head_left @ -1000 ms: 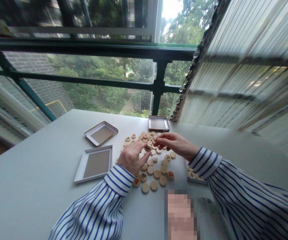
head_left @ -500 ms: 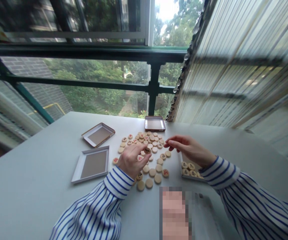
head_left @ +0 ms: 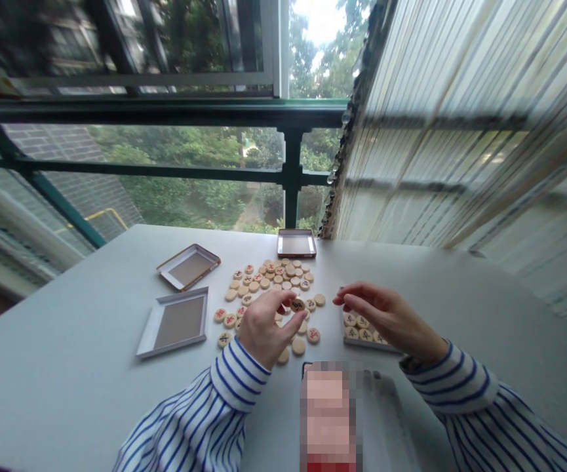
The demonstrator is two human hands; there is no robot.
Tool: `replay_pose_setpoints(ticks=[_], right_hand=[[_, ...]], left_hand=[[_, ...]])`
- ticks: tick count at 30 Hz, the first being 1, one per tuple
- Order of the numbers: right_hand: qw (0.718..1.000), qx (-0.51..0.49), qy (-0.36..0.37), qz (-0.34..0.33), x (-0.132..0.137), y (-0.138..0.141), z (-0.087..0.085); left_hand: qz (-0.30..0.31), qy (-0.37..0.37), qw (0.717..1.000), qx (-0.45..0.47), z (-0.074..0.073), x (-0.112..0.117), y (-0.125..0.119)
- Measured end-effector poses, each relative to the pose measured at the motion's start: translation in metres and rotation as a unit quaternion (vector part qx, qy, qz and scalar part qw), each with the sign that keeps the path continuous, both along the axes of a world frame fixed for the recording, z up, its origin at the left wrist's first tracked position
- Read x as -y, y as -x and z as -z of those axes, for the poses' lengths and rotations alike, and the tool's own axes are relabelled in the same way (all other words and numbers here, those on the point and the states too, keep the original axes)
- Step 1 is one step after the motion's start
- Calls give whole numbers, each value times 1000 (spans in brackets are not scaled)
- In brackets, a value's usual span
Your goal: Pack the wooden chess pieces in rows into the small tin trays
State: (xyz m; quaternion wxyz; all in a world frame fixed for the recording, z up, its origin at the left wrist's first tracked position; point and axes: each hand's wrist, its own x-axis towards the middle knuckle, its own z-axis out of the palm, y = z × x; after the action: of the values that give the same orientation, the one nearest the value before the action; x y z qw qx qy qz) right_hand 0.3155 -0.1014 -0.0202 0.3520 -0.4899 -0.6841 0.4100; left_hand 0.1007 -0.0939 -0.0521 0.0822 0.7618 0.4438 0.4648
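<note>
Between the thumb and fingers of my left hand (head_left: 271, 328) is a round wooden Chinese chess piece (head_left: 297, 305) with a dark character, raised above the scattered pieces (head_left: 290, 270). Some of those carry red or dark characters, others lie blank side up. My left hand hides part of the pile. My right hand (head_left: 391, 318) hovers over a shallow box (head_left: 356, 342), its fingers loosely bent and apart from the thumb, with nothing visible in them. Several pieces with dark characters lie in rows in that box, partly covered by the hand.
A pale tray (head_left: 145, 328) and a brown-edged lid (head_left: 165, 270) lie on the left of the white table (head_left: 67, 341). Another shallow lid (head_left: 297, 253) stands at the far edge. A pixelated object (head_left: 330, 413) lies in front. A string curtain (head_left: 411, 131) hangs at right.
My left hand has moved slightly right with the chess piece, towards the box. My right hand has come lower and nearer. The whole view has shifted a little.
</note>
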Motion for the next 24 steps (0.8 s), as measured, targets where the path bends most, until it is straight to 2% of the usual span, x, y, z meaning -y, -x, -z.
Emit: replay_pose_setpoints(ticks=[6, 14, 24], right_hand=[[1000, -6, -16, 25, 13, -16, 4], [996, -19, -40, 83, 26, -40, 19], [986, -38, -72, 143, 30, -54, 35]], left_hand=[[29, 41, 999, 1, 0, 12, -21], [64, 33, 997, -17, 1, 23, -48], [95, 49, 994, -29, -5, 13, -76]])
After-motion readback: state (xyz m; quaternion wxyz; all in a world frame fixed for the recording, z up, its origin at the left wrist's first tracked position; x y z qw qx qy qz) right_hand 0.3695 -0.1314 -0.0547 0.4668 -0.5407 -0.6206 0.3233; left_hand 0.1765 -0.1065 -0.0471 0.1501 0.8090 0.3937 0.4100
